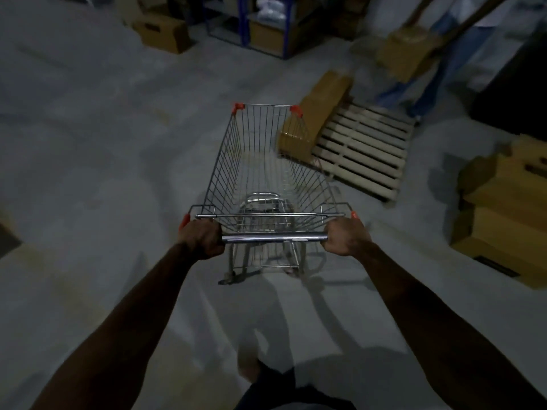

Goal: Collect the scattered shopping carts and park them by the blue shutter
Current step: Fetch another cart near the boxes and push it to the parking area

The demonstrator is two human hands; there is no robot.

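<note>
No lettering, label, brand or number could be read in the dim, blurred view: none on the brown cardboard boxes [503, 208], none on the silver wire shopping cart with orange corner caps [266, 161].

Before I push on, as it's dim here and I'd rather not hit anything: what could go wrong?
The cart may clip the cardboard box and pallet beside its front right corner. A person, blurred, stands just beyond the pallet and could step across.
</note>
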